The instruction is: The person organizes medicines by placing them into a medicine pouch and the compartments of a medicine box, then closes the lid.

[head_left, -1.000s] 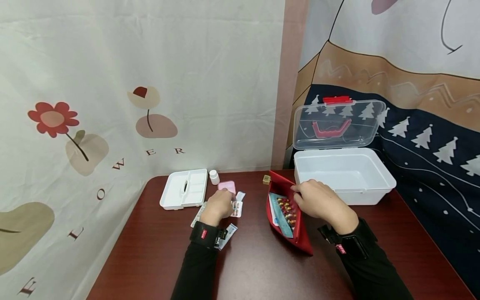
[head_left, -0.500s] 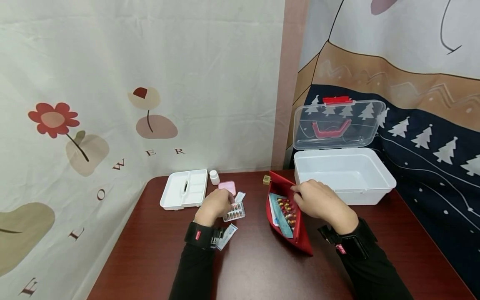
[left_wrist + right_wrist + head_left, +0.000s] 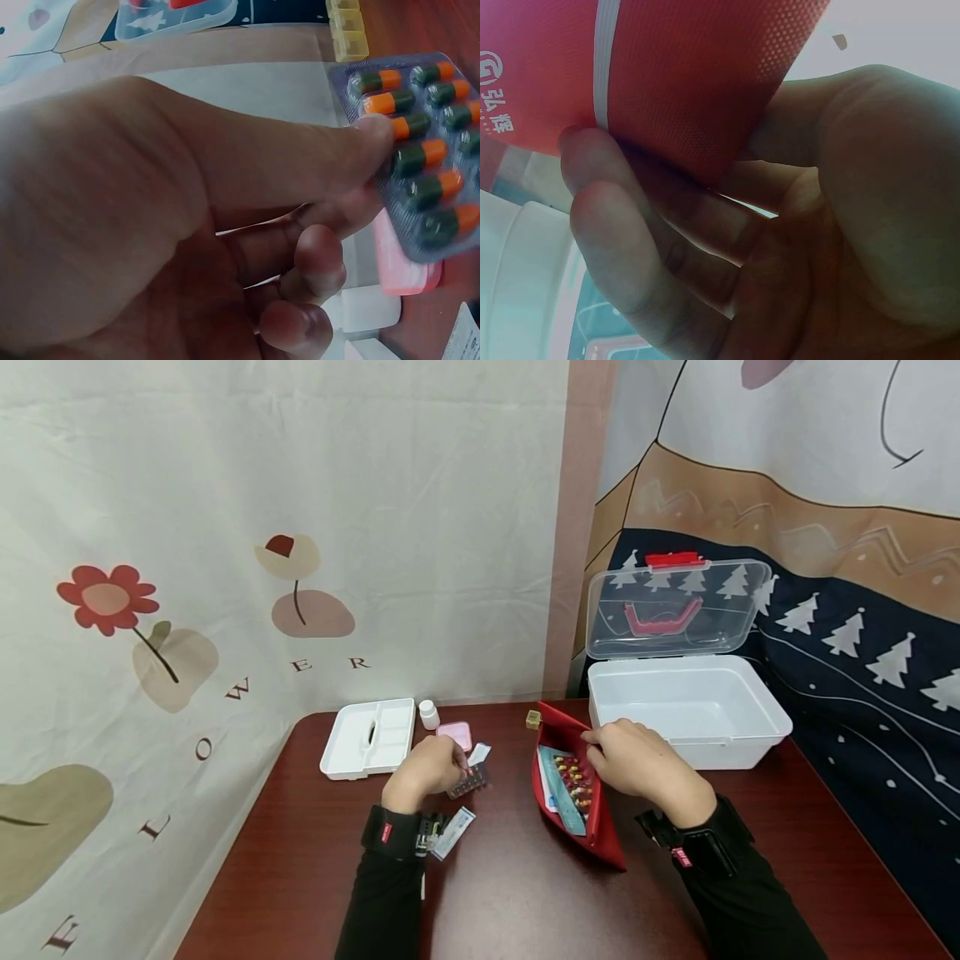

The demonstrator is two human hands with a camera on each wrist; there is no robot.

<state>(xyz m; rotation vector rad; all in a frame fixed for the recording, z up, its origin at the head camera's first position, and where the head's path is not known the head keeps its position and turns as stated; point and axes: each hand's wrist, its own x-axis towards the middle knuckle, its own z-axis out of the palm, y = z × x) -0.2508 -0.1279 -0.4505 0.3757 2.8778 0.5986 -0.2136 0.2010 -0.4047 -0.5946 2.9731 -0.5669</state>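
Observation:
Between thumb and fingers, my left hand [image 3: 426, 768] pinches a blister pack of green and orange capsules [image 3: 427, 161]. In the left wrist view the thumb lies over the capsule side, and the other fingers curl behind. My right hand [image 3: 647, 764] grips the upper right edge of a red pouch [image 3: 609, 843], holding its mouth apart. Inside the pouch show a light blue packet [image 3: 564, 793] and another blister pack with red and yellow capsules [image 3: 579, 792]. In the right wrist view the pouch fabric [image 3: 690, 82], with a white stripe, hides part of the fingers.
A white compartment case [image 3: 345, 739], a white bottle [image 3: 429, 715] and a pink case [image 3: 454, 734] stand behind my left hand. Small packets [image 3: 454, 833] lie nearby. Behind the pouch are a yellow box [image 3: 533, 719] and a white bin [image 3: 727, 747] with its clear lid [image 3: 675, 585] raised.
My left hand has drawn slightly left, and the blister pack it holds has turned from its pale look to a dark one. My right hand and the pouch stay still.

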